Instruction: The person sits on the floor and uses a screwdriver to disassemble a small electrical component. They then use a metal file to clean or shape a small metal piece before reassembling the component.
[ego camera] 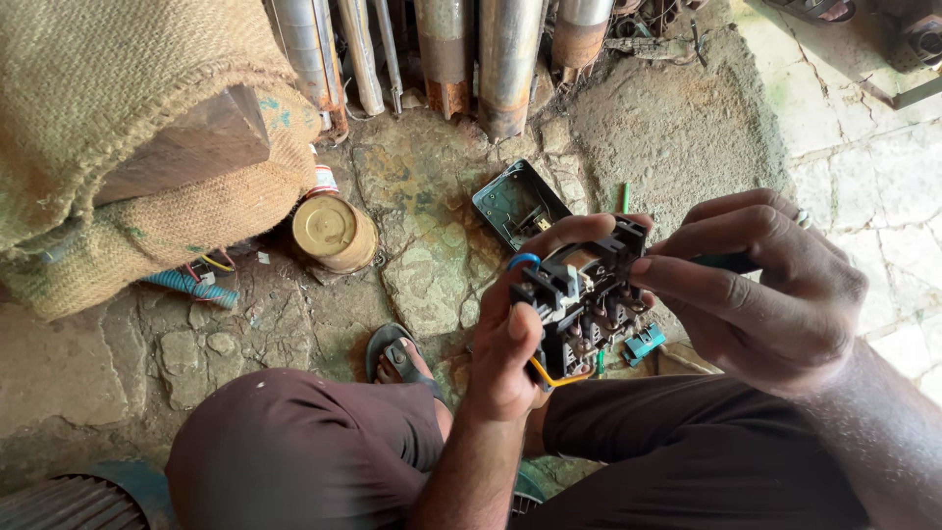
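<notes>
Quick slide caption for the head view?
Both hands, left hand and right hand, hold a black electrical switch block above a stone floor.

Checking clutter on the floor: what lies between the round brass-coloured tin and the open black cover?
In the head view, only bare cracked stone floor lies between the tin and the black cover.

The person wears dark maroon-brown trousers [294, 442], the cloth plain and lightly creased over both knees, filling the lower part of the view from seven to five o'clock. Both forearms are bare, with no sleeves showing. A silver ring [803, 218] sits on one finger of the right hand [775, 294]. The foot at six o'clock wears a dark grey-green strapped sandal [397, 358].
</notes>
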